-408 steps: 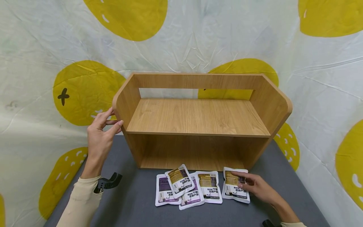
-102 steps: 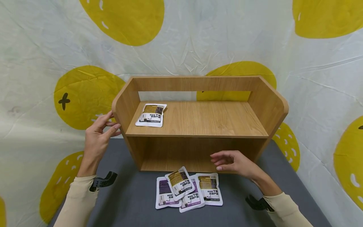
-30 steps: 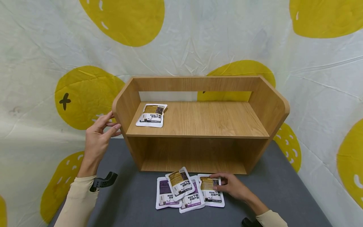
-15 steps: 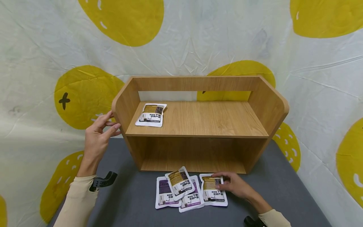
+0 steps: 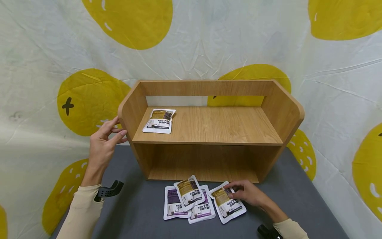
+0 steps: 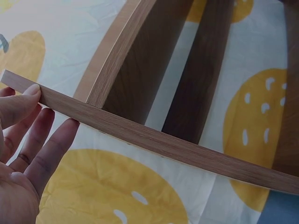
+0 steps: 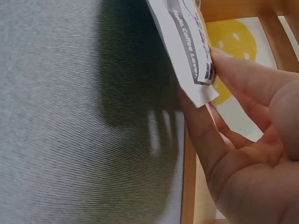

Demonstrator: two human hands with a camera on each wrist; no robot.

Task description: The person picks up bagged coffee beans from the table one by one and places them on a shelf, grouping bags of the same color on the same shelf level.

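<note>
The right hand point(image 5: 246, 192) pinches a brown-and-white packet point(image 5: 227, 202) in front of the wooden rack point(image 5: 286, 111), closer to the right edge of the counter point(image 5: 134, 215) than the three loose packets beside it. The right wrist view adds what the head view hides: the thumb lies on the printed side, a finger is behind, and "Hello, Coffee Lover" reads along one end, with a shadow falling on the grey cloth; whether the far end touches the counter, I cannot tell. The left hand point(image 5: 102, 142) grips the rack's side board toward the counter's left edge; only the left wrist view shows its fingers spread along the outer face, thumb on the board's edge. Just the head view shows another brown packet point(image 5: 189, 192) lying over two purple packets point(image 5: 172, 199), and a shelved packet point(image 5: 159, 121) on the rack's upper level, at the left.
</note>
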